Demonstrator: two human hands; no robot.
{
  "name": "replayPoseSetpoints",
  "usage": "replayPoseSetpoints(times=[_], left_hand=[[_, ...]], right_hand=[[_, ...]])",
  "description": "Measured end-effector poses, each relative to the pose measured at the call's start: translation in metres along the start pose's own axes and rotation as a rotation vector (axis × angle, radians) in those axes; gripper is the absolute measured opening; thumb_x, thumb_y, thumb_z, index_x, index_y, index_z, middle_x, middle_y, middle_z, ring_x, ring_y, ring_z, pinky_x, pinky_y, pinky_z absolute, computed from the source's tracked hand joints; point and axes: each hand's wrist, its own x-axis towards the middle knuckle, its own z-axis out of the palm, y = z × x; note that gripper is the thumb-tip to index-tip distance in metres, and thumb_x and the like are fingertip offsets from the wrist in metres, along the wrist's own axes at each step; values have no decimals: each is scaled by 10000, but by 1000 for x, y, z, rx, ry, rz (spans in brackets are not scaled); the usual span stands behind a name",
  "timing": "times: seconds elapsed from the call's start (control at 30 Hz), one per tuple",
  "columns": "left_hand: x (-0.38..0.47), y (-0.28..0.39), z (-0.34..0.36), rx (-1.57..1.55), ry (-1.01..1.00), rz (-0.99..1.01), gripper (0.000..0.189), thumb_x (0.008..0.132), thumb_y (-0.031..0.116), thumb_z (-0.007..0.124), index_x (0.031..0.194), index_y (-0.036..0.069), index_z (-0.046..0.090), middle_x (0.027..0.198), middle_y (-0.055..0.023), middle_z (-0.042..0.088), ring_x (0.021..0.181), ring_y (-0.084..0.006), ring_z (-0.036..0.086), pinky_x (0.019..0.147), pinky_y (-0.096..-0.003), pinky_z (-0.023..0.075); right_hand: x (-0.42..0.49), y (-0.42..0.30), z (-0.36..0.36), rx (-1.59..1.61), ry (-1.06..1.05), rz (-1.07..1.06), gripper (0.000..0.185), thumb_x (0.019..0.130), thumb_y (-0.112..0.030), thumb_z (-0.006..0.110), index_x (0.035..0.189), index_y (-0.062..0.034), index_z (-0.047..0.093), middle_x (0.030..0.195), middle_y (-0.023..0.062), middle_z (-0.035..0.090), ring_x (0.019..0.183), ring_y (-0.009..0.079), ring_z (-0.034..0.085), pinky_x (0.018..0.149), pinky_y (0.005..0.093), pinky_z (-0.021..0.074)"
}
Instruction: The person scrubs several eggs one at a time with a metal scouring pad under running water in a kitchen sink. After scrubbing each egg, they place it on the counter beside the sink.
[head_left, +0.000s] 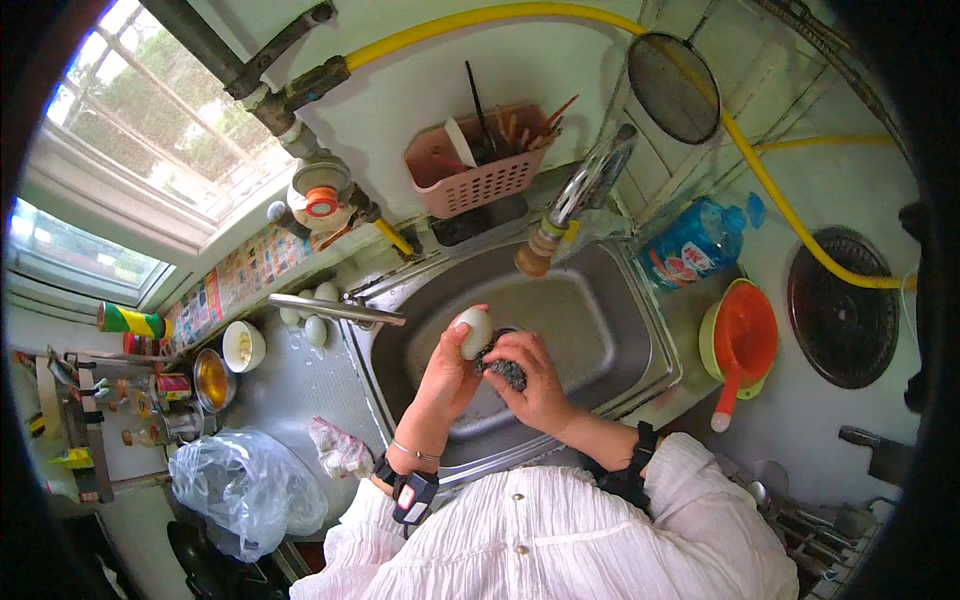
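Over the stainless steel sink (630, 352), my left hand (444, 367) holds a pale egg (476, 334) between thumb and fingers. Close beside it, my right hand (536, 386) grips a dark grey scouring pad (507, 373), apparently of steel wool. Pad and egg are almost side by side; whether they touch is hard to tell. My fingers cover part of each. Several more pale eggs (316, 330) lie on the wet steel drainboard at the left, partly behind a metal spout (337, 308).
A crumpled cloth (339, 448) and a clear plastic bag (251, 487) lie left, near a white bowl (244, 346) and a metal bowl (214, 380). Behind the sink are a faucet (574, 191) and a pink basket (480, 187). A blue bottle (690, 244) and a red ladle (744, 337) stand right.
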Motion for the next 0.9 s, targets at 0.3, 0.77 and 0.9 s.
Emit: replayPoseSetpoints(times=[0.3,0.77,0.9], left_hand=[[0,-15,6,-54,81,10,459,1017,424,377,1334,108,479,1156,-69,576,1069,-199,560,981,-370,444],[-1,-22,13,-18,47,48,477,1015,481,381,1292,118,517,1179,-41,586,1099,-173,540,968,-349,431],[1,-23,16,-37,148,-59,405,1030,387,357,1279,113,522,1181,-28,576,1045,-159,529,844,-318,425]], right_hand=[[10,-5,7,-126,-14,-216,230,823,-139,691,1026,-79,599,1086,124,556,1055,343,523,938,445,408],[9,2,2,-303,44,-83,271,779,-173,704,1027,-127,606,1086,89,566,1078,327,497,958,485,365],[15,13,-2,-247,134,107,280,767,-135,711,1020,-108,596,1082,100,557,1066,332,497,958,480,363]])
